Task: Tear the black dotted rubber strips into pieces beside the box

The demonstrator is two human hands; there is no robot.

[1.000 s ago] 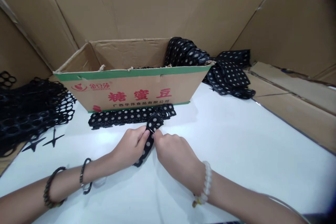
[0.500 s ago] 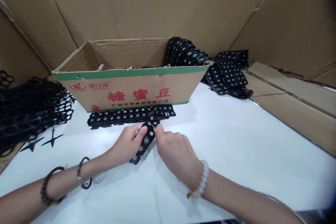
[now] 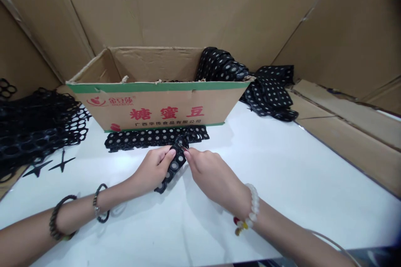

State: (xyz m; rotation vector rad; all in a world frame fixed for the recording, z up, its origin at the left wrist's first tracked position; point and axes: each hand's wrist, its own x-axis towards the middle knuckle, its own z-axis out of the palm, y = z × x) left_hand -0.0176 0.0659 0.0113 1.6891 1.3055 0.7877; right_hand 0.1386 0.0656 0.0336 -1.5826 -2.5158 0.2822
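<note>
My left hand is closed on a short black strip with grey round dots, its thumb lying on top. The strip slants from low left up towards the box. My right hand is closed in a pinch on a thin metal tool, whose tip touches the strip's upper end. Fingers cover most of that tool, so its kind is unclear. Just behind lies a longer row of black dotted strips, along the foot of the cardboard box; the held strip's far end overlaps it.
Black dotted sheets rise over the box's right corner, and more dotted sheets lie beside it. At left is a heap of black perforated webbing with star-shaped black scraps before it. Cardboard walls surround the white table.
My right hand has drawn slightly right and turned at the wrist, so more of the metal tool shows. My left hand keeps its hold on the strip. The view has shifted a little.
</note>
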